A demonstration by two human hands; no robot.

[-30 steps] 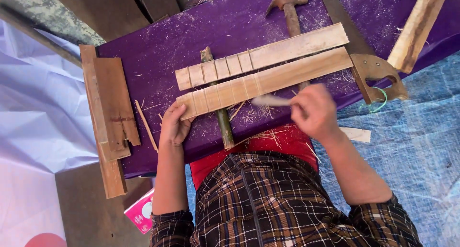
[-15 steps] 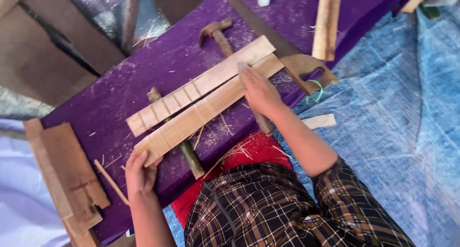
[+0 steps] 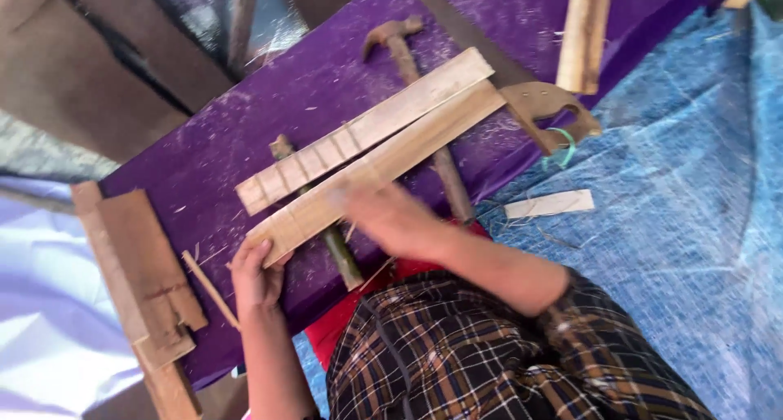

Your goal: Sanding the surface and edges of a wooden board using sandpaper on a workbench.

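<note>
Grip: my left hand presses its fingers flat on the near end of the lower wooden slat, pinning it and not closed round it; my right hand is blurred over the slat's middle, so I cannot tell whether its fingers are spread or pinched.
Purple bench: I see it running slantwise across the view, dusted with sawdust, its near edge against my lap.
Blue tarp: it covers the ground to my right, the widest open room for moving.
Lower slat: it lies on the bench touching the marked upper slat along their long edges.
Notched boards: stacked at the bench's left end, hanging past its edge.
Hammer: its handle passes under both slats.
Handsaw handle: wooden, at the bench's right edge, just beside the slats' far ends.
Small offcut: pale, lying alone on the tarp.
Labels: none legible from my view.
</note>
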